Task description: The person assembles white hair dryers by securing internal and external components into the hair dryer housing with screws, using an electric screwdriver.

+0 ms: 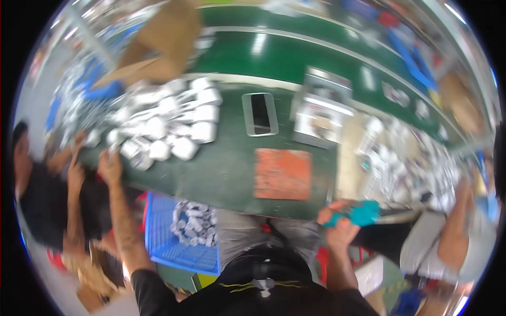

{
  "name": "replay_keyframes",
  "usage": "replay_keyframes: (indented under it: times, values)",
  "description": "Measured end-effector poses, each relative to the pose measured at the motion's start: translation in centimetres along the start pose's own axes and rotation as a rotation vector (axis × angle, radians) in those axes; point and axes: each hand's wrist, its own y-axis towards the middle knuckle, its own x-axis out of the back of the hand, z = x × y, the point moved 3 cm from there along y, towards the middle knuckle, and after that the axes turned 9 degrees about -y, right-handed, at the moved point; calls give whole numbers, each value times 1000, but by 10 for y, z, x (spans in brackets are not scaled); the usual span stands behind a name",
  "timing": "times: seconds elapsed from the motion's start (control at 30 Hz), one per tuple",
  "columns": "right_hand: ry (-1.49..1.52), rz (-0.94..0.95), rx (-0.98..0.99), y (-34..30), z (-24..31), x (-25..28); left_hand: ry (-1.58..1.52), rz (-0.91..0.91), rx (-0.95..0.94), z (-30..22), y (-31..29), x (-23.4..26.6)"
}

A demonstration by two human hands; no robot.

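My left arm stretches across the green bench, and my left hand (109, 167) is at the near left edge of a pile of white plastic parts (155, 128). Its fingers point toward the pile and look apart; blur hides whether they touch a part. At the bench's right front edge, my right hand (340, 231) is closed round a teal tool (363, 213), whose exact kind is too smeared to tell. An orange-red square mat (283, 174) lies on the bench between my hands.
Behind the mat are a white-framed dark panel (260, 114) and a grey-and-white box (319, 118). A blue basket (158, 231) of small white parts stands below the bench. Co-workers sit left and right; more white parts (390, 163) lie at the right. A cardboard box (166, 39) stands behind the pile.
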Motion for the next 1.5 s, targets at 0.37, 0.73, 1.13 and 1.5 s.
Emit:
replay_keyframes:
  times: [0.37, 0.73, 1.13, 1.5]
  values:
    - [47, -96, -87, -11, 11, 51, 70, -100, 18, -99, 81, -24]
    - [13, -137, -71, -28, 21, 75, -1193, 718, -700, -736, -148, 2]
    - [13, -217, -36, -33, 27, 109, -1115, 665, -926, -697, -126, 26]
    - [-100, -71, -70, 5, 19, 48, -942, 764, -720, -554, -97, 13]
